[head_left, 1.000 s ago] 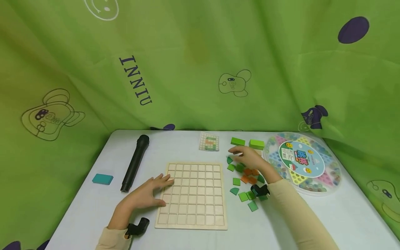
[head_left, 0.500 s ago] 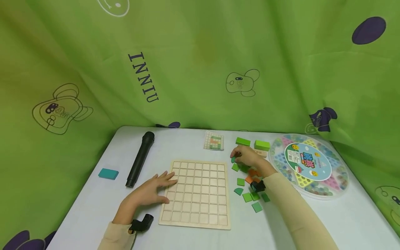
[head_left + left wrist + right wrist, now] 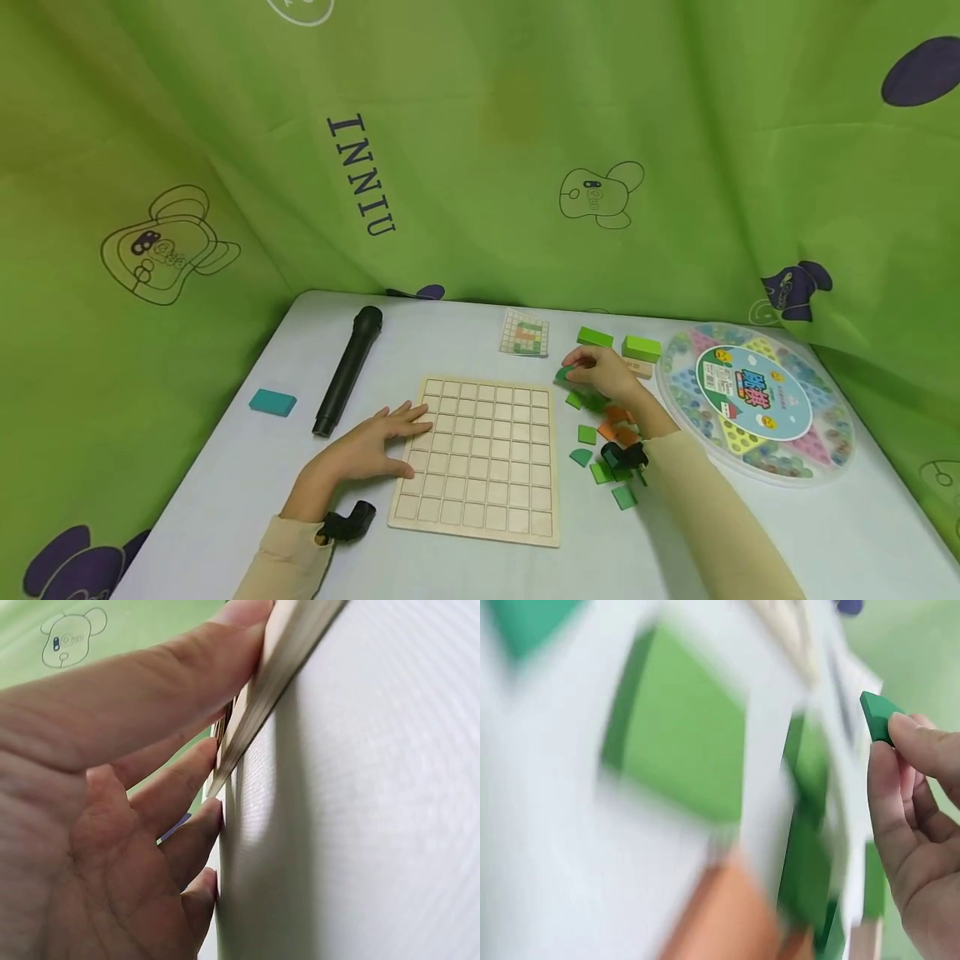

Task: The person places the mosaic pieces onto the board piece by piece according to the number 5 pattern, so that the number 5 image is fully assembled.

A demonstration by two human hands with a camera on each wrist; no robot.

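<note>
A wooden grid board with square cells lies flat on the table. My left hand rests at its left edge, fingers spread; in the left wrist view the thumb touches the board's edge. My right hand pinches a dark green quarter-round tile between thumb and fingers, seen raised off the table in the right wrist view. Below that hand lie several loose tiles, among them a light green square, an orange tile and another dark green quarter-round piece.
A pattern card lies behind the board. Green blocks and a round marble-game box stand at the right. To the left are a black microphone and a teal block. A green curtain hangs behind the table.
My right hand has reached down to the dark green quarter-round tile, pinched it and lifted it. The head view has shifted slightly; my left hand stays at the board's edge.
</note>
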